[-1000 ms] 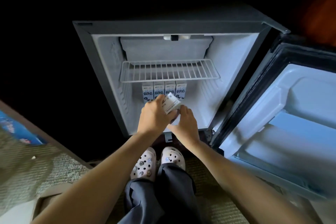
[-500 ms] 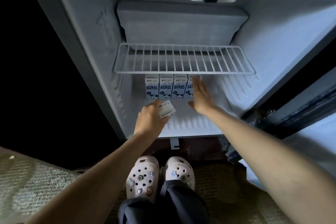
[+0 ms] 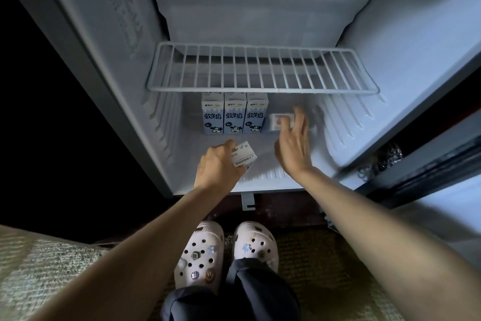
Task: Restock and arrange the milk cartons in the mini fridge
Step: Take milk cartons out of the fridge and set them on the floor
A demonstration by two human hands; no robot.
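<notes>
Cartons point(image 3: 235, 116), three upright at the back of the fridge point(image 3: 395, 34) floor under the shelf point(image 3: 260, 70), my left hand point(image 3: 218, 165) gripping a spare carton point(image 3: 243, 155) near the front edge, my right hand point(image 3: 294, 143) touching a blurred fourth carton point(image 3: 279, 122) beside the row, hold I cannot tell.

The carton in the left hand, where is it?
Head view, middle: the left hand holds the carton above the fridge floor, just in front of the three standing cartons and left of the right hand.
</notes>
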